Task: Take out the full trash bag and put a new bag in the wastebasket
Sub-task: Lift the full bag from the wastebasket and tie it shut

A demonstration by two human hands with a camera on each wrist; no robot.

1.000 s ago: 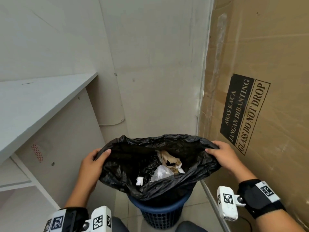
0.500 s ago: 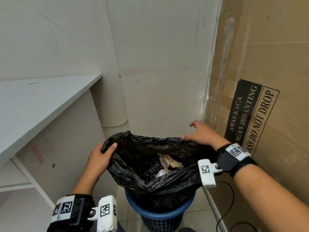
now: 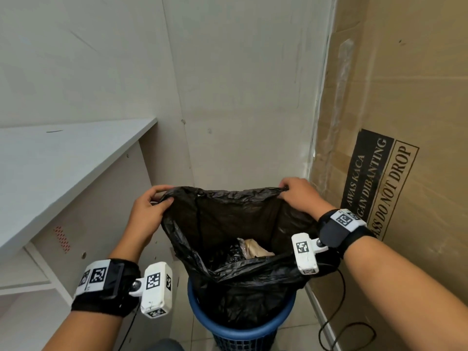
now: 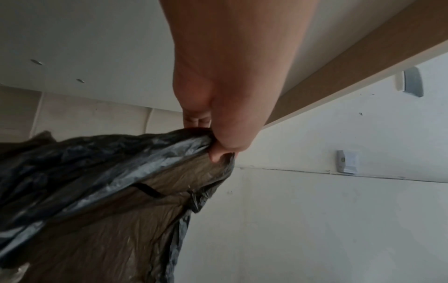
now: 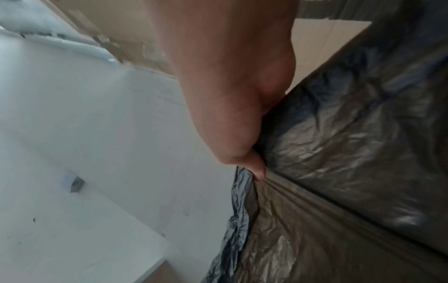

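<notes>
Left hand: pinches the far-left corner of the trash bag mouth, thumb over the rim, so the plastic stays spread.
Right hand: grips the far-right corner, well apart from the other hand, keeping the far edge taut.
Bag position: its lower part sits inside the blue wastebasket; the top is raised above the rim.
Contents: crumpled paper, probably with plastic wrap; too dark to be sure.
Surroundings: cardboard box just beside, limiting sideways room.
</notes>
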